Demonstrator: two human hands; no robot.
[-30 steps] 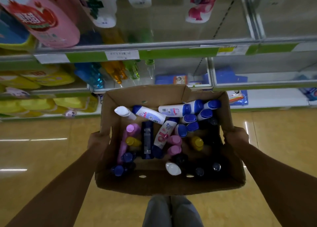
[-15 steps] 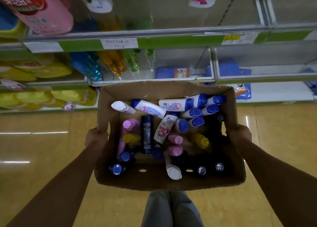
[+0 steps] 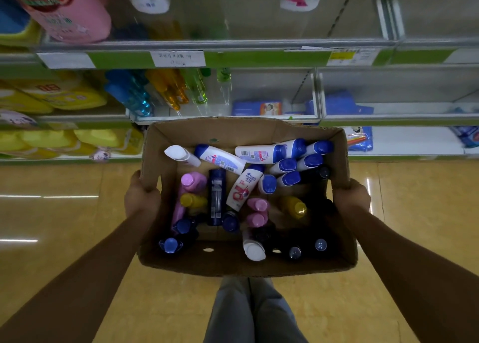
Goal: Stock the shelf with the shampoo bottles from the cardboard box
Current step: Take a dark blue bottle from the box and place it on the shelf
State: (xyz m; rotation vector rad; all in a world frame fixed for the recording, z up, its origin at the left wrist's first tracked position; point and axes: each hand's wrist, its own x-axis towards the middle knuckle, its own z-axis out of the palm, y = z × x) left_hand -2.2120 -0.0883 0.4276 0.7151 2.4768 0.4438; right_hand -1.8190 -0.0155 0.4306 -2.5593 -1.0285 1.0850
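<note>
The shelf (image 3: 233, 57) stands just past the cardboard box (image 3: 246, 267). The left hand (image 3: 141, 197) grips the box's left wall, and the right hand (image 3: 351, 196) grips its right wall. The shampoo bottles (image 3: 261, 154) lie jumbled inside the box.

Fingers of both hands hidden behind cardboard box (image 3: 339, 166)

Bare forearms (image 3: 85, 272), grey trousers (image 3: 248, 314).
</note>
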